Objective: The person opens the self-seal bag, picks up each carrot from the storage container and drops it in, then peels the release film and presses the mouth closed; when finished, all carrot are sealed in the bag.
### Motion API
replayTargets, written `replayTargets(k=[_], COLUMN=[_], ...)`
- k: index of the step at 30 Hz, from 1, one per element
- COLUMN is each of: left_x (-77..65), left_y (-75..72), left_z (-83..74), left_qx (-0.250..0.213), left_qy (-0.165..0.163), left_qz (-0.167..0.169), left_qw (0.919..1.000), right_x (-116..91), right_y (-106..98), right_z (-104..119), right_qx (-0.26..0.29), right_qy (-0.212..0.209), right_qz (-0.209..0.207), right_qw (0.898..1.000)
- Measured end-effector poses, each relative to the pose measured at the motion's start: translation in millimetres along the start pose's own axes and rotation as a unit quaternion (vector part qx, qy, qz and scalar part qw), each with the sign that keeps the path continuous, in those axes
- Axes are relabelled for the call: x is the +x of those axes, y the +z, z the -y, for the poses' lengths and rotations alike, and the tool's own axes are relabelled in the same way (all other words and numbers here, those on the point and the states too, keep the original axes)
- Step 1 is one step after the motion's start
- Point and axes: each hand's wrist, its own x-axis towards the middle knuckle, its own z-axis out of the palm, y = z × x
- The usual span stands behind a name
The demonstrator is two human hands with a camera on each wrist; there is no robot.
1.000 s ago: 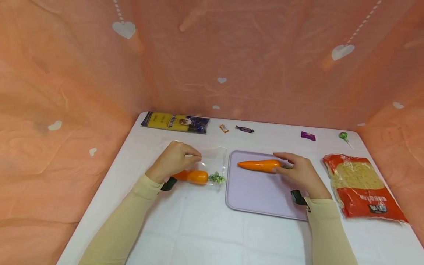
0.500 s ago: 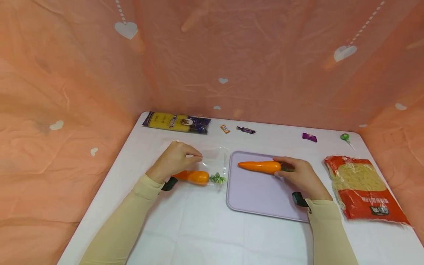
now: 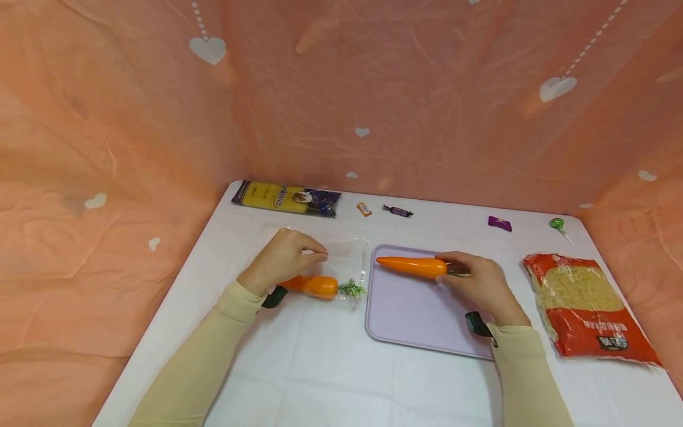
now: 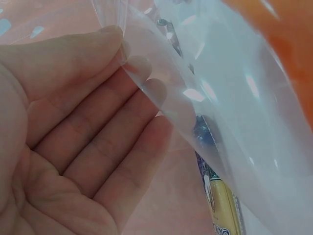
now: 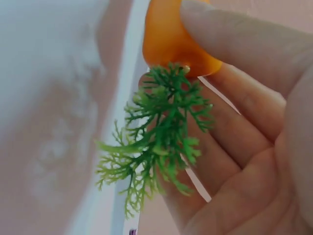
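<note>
My left hand [image 3: 280, 261] pinches the edge of a clear plastic bag [image 4: 220, 98] between thumb and fingers. Inside that bag lies one orange carrot [image 3: 322, 287], its green leaves toward the bag's right end; my wrist partly covers its tip. Over the lilac tray [image 3: 411, 323], my right hand [image 3: 477, 284] grips a second carrot [image 3: 411, 266] by its thick end, the tip pointing left. In the right wrist view the thumb presses the carrot's side, and its green leafy top [image 5: 161, 122] hangs in front of the palm.
Along the back lie a yellow and purple pasta packet [image 3: 277, 197], a small orange-wrapped sweet [image 3: 364, 209], two purple-wrapped sweets [image 3: 398, 211] and a green lollipop [image 3: 557, 224]. A red noodle bag [image 3: 589, 305] lies right of the tray. Orange cloth [image 3: 373, 89] walls the table.
My right hand has closed its fingers on the carrot over the tray and moved it slightly left. My left hand stays at the bag.
</note>
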Motion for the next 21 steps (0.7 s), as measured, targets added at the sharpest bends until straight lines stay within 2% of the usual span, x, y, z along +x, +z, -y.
replayTargets(k=[6, 11, 16, 21], left_x=[-0.1, 0.3, 0.9, -0.1], left_y=[-1.0, -2.3, -2.8, -2.8], left_z=[-1.0, -1.7, -2.1, -0.8], left_qx=[-0.002, -0.006, -0.009, -0.006], left_qy=[-0.005, -0.007, -0.009, -0.006], left_qz=[-0.001, -0.001, 0.003, 0.003], left_qw=[1.0, 1.0, 0.9999, 1.0], right_x=[1, 5, 12, 20], right_y=[11, 22, 38, 52], right_z=[13, 24, 40, 58], right_qx=[0.017, 0.019, 0.032, 0.038], right_qy=[0.001, -0.034, -0.068, -0.081], right_qz=[0.008, -0.007, -0.003, 0.002], right_qw=[1.0, 0.999, 0.997, 0.996])
